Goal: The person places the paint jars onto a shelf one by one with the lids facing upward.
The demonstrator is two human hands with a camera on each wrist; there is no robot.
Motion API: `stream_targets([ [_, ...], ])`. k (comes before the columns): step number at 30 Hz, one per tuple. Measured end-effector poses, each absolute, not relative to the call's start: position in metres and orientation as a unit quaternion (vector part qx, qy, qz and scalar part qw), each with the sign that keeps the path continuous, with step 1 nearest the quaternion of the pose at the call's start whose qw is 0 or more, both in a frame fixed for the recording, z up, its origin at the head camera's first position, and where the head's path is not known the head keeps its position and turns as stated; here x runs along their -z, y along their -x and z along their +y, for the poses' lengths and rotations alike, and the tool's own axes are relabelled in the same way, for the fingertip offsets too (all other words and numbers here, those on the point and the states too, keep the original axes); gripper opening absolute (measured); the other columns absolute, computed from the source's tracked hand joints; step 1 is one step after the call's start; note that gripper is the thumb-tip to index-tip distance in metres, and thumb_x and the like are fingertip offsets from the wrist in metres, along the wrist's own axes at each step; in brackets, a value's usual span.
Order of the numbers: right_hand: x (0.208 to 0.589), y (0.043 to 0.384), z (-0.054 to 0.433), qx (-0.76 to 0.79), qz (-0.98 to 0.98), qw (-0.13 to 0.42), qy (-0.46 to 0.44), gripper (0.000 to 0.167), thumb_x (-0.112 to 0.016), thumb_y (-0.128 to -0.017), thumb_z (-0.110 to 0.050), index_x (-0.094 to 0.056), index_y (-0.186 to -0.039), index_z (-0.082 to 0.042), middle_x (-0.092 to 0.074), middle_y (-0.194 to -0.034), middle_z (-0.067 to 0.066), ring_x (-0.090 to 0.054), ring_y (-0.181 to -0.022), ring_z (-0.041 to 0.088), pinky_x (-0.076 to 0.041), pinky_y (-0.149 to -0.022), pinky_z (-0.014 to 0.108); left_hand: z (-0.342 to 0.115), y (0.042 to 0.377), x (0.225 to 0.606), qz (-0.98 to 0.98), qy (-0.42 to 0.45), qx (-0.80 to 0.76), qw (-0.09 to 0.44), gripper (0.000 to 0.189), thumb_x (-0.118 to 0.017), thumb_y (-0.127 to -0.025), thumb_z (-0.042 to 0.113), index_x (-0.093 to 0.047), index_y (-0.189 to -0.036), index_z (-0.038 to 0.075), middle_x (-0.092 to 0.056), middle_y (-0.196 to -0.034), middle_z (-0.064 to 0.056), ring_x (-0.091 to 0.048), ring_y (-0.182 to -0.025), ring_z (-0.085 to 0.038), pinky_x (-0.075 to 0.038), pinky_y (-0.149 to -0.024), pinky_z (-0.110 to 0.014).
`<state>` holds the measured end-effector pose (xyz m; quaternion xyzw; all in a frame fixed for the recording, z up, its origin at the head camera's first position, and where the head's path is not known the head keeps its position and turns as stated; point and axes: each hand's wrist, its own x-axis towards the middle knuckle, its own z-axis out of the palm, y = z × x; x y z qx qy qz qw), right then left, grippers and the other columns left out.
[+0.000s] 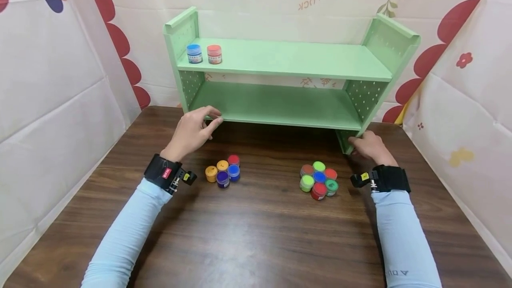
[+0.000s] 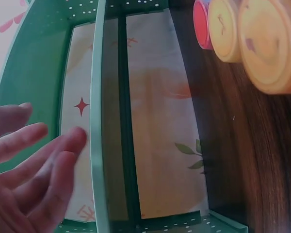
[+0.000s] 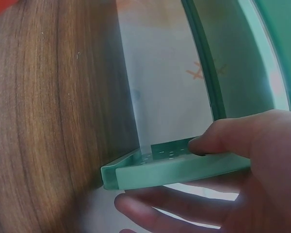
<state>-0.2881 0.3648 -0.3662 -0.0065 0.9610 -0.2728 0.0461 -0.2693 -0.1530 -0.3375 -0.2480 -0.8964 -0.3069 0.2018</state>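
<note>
A green two-tier shelf rack [image 1: 288, 59] stands at the back of the dark wooden table [image 1: 260, 226]. My left hand [image 1: 214, 117] reaches the front edge of the lower board near its left end. In the left wrist view its fingers [image 2: 43, 160] lie fairly straight against that board [image 2: 98, 121]. My right hand [image 1: 356, 143] grips the foot of the rack's right side panel [image 3: 155, 172], with the thumb [image 3: 223, 138] on one face and fingers [image 3: 150, 206] on the other. A blue jar [image 1: 194, 53] and a red jar [image 1: 214, 54] stand on the upper board at the left.
Two clusters of small paint jars sit on the table in front of the rack: several [image 1: 223, 172] by my left wrist and several [image 1: 319, 179] by my right wrist. Printed cloth walls close in the back and both sides. Yellow lids [image 2: 271, 43] show close in the left wrist view.
</note>
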Motion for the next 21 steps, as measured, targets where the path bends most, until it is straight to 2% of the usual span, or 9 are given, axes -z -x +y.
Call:
stream_targets([
  [6,0.365,0.291,0.362,0.262,0.964,0.04,0.012,0.047,-0.046,-0.104,-0.034,-0.065,-0.107,0.01,-0.076,-0.083,0.018,-0.072,-0.079,0.027,-0.048,-0.067,0.028,-0.16,0.268,0.34,-0.932,0.253,0.247,0.082,0.022,-0.063,-0.104,0.035,-0.073,-0.114,0.019,-0.076,-0.09,0.001,-0.066,-0.058,-0.009,-0.053,-0.07,-0.036],
  [9,0.366,0.292,0.362,0.262,0.964,0.042,0.016,0.046,-0.047,-0.104,-0.033,-0.064,-0.107,0.01,-0.075,-0.081,0.016,-0.072,-0.078,0.026,-0.048,-0.067,0.028,-0.163,0.268,0.342,-0.939,0.256,0.228,0.012,0.023,-0.065,-0.102,0.035,-0.073,-0.116,0.019,-0.076,-0.088,0.001,-0.07,-0.063,-0.017,-0.052,-0.069,-0.034],
  [12,0.365,0.29,0.362,0.272,0.961,0.053,0.015,0.047,-0.045,-0.105,-0.033,-0.061,-0.113,0.011,-0.075,-0.087,0.019,-0.072,-0.078,0.024,-0.048,-0.069,0.027,-0.163,0.269,0.344,-0.938,0.26,0.222,-0.049,0.028,-0.069,-0.099,0.035,-0.073,-0.119,0.016,-0.077,-0.09,-0.003,-0.072,-0.068,-0.024,-0.052,-0.07,-0.034],
  [16,0.364,0.286,0.362,0.28,0.958,0.064,0.011,0.049,-0.043,-0.107,-0.033,-0.057,-0.12,0.012,-0.074,-0.094,0.024,-0.072,-0.079,0.024,-0.048,-0.071,0.026,-0.162,0.27,0.347,-0.936,0.26,0.217,-0.093,0.033,-0.076,-0.094,0.032,-0.074,-0.12,0.012,-0.077,-0.09,-0.004,-0.072,-0.07,-0.028,-0.052,-0.07,-0.034],
  [21,0.366,0.288,0.364,0.274,0.96,0.06,0.013,0.05,-0.043,-0.106,-0.034,-0.057,-0.12,0.012,-0.075,-0.093,0.024,-0.074,-0.081,0.027,-0.047,-0.072,0.025,-0.156,0.27,0.352,-0.935,0.258,0.208,-0.123,0.032,-0.081,-0.09,0.036,-0.076,-0.111,0.013,-0.076,-0.086,0.001,-0.071,-0.07,-0.027,-0.053,-0.069,-0.032],
])
